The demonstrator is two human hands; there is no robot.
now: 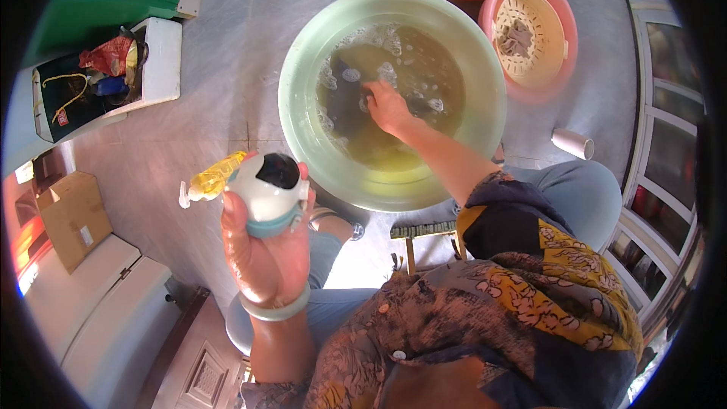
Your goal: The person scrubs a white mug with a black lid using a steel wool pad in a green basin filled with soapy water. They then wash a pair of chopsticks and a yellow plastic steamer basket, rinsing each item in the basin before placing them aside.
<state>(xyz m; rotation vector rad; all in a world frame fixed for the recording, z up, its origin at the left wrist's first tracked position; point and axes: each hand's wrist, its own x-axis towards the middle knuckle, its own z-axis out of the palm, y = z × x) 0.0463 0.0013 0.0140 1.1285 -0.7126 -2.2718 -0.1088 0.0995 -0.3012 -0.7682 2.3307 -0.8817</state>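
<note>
My left hand (267, 250) is raised at the left of the basin, its palm up and its fingers round a rounded white and teal bottle lid (267, 196) with a dark glossy patch. My right hand (389, 107) reaches into a large pale green plastic basin (292, 91) of murky, sudsy water; its fingertips are at the water's surface, and whether they hold anything cannot be told. A dark shape, perhaps cloth, lies under the water. Beside my left hand a pump bottle of yellow liquid (213, 178) lies on its side on the floor.
Right of the basin stands a pink tub (569, 17) with a cream strainer basket (542, 62) holding a greyish cloth (515, 38). A white cup (572, 144) lies on the floor. At left are a white foam box (162, 59) and a cardboard box (76, 221).
</note>
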